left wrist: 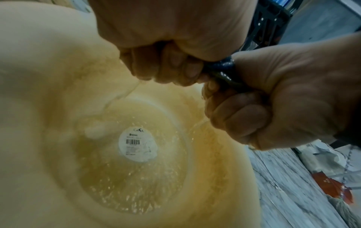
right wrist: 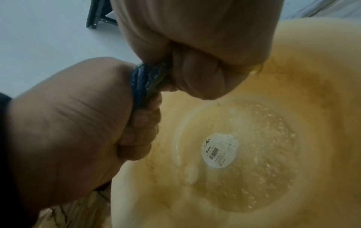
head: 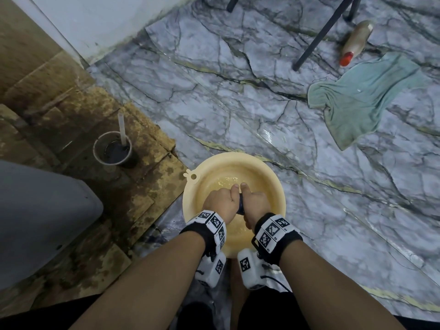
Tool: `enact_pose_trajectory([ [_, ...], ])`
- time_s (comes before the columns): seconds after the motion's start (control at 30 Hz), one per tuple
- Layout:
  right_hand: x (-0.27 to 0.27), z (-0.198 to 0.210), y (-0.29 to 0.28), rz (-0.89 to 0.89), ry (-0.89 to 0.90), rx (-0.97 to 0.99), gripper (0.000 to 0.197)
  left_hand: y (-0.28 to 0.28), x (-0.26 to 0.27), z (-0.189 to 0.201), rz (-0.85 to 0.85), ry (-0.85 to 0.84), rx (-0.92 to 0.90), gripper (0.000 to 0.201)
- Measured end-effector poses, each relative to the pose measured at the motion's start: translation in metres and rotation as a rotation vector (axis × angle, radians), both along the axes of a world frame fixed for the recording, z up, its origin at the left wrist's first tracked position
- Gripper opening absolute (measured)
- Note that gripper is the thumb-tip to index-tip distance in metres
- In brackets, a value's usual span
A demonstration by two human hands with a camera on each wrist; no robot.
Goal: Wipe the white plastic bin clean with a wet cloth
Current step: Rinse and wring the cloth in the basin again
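A wet dark blue cloth (head: 241, 207) is twisted into a rope between my two fists. My left hand (head: 220, 201) grips one end and my right hand (head: 256, 203) grips the other, thumbs touching. Both are held over a cream round basin (head: 238, 158) on the floor with shallow yellowish water. In the left wrist view, water runs from the cloth (left wrist: 220, 69) and both the left hand (left wrist: 166, 61) and the right hand (left wrist: 273, 100). The right wrist view shows the cloth (right wrist: 144, 81) squeezed between the right hand (right wrist: 195, 54) and the left hand (right wrist: 78, 115). A pale grey-white plastic bin (head: 40, 210) sits at the left edge.
A round label (left wrist: 137, 143) lies on the basin floor. A green towel (head: 364, 96), a bottle with a red cap (head: 356, 42) and black chair legs (head: 321, 32) are at the far right. A cup of dark liquid (head: 112, 148) stands on stained cardboard (head: 71, 103).
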State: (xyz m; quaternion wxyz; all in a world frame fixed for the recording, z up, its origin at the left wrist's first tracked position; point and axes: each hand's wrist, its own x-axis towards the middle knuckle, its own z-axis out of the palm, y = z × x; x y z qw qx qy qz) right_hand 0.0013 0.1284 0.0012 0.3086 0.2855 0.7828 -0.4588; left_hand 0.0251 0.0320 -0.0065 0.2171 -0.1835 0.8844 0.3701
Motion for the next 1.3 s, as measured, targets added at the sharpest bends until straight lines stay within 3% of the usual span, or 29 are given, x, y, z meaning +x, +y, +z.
enact_pose_trajectory([
  [0.1, -0.001, 0.001, 0.001, -0.045, -0.012, 0.001, 0.059, -0.001, -0.002, 0.003, -0.018, -0.058, 0.011, 0.065],
  [0.2, 0.001, 0.004, 0.004, -0.098, -0.058, -0.143, 0.058, -0.005, 0.000, 0.004, 0.050, -0.090, 0.128, 0.054],
  [0.4, 0.000, 0.022, 0.011, -0.262, -0.054, -0.441, 0.031, -0.013, 0.008, 0.018, 0.218, -0.088, 0.418, 0.026],
  [0.47, 0.004, 0.031, 0.011, -0.303, -0.006, -0.511, 0.021, -0.015, 0.009, 0.028, 0.213, -0.046, 0.480, 0.028],
  [0.53, 0.006, 0.039, 0.009, -0.351, 0.043, -0.530, 0.030, -0.015, 0.011, 0.040, 0.176, 0.000, 0.511, 0.032],
  [0.6, 0.006, 0.050, 0.006, -0.362, 0.077, -0.545, 0.032, -0.016, 0.014, 0.051, 0.128, 0.054, 0.494, 0.036],
  [0.8, 0.006, 0.091, -0.013, -0.313, 0.163, -0.614, 0.016, -0.027, 0.022, 0.089, 0.079, 0.098, 0.369, 0.045],
  [1.03, 0.013, 0.144, -0.047, -0.122, 0.289, -0.641, 0.043, -0.067, 0.045, 0.153, 0.019, 0.216, 0.294, 0.037],
  [1.2, 0.029, 0.188, -0.088, 0.017, 0.354, -0.626, 0.056, -0.118, 0.074, 0.206, 0.168, 0.334, 0.318, 0.037],
  [1.3, 0.041, 0.211, -0.120, 0.140, 0.331, -0.671, 0.045, -0.160, 0.102, 0.233, 0.252, 0.426, 0.176, 0.039],
])
